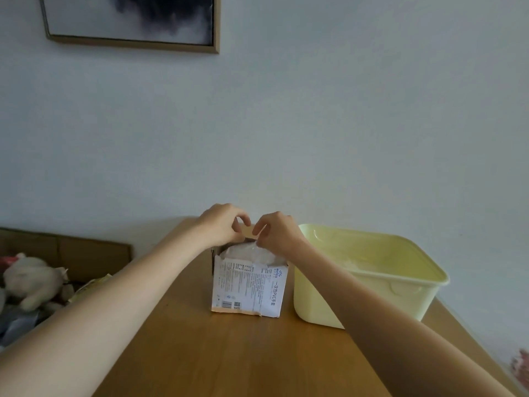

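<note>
Glove box stands upright on the wooden table, about mid-table and close to the far edge, with its printed white side facing me. The label reads PVC gloves, with a barcode low on that face. The top is torn open, and a wad of clear gloves bulges out of the opening.

Both hands are at the box top. My left hand has its fingers curled tight, thumb and forefinger meeting at the far rim beside a raised brown flap. I cannot tell whether it actually pinches the flap or only touches it. My right hand is in a narrow pinch, fingertips down on the clear gloves at the right side of the opening, with the film caught between thumb and forefinger.

A pale yellow plastic tub sits just beside the box on its right, sides nearly touching. Off the table's left edge is a brown cardboard carton with a white plush toy lying in it. A framed picture hangs on the wall at upper left.
</note>
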Action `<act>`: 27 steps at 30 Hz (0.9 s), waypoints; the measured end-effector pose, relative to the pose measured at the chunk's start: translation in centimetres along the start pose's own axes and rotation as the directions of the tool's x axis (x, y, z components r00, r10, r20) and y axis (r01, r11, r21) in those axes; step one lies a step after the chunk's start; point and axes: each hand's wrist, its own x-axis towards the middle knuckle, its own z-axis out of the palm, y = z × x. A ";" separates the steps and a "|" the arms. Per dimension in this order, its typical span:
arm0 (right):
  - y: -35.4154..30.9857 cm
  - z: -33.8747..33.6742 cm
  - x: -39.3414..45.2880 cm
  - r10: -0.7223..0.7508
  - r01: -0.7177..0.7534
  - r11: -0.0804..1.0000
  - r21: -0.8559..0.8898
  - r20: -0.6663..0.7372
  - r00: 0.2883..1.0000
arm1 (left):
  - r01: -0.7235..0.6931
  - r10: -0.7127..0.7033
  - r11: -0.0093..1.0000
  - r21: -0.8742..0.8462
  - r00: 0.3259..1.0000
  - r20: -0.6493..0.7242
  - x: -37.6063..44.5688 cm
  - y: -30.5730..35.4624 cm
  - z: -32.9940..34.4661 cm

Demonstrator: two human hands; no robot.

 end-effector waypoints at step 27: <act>-2.2 0.7 -0.9 0.004 0.174 0.925 -0.337 0.467 0.884 | 0.059 -0.103 0.927 -0.372 0.989 -0.101 0.1 -1.7 0.4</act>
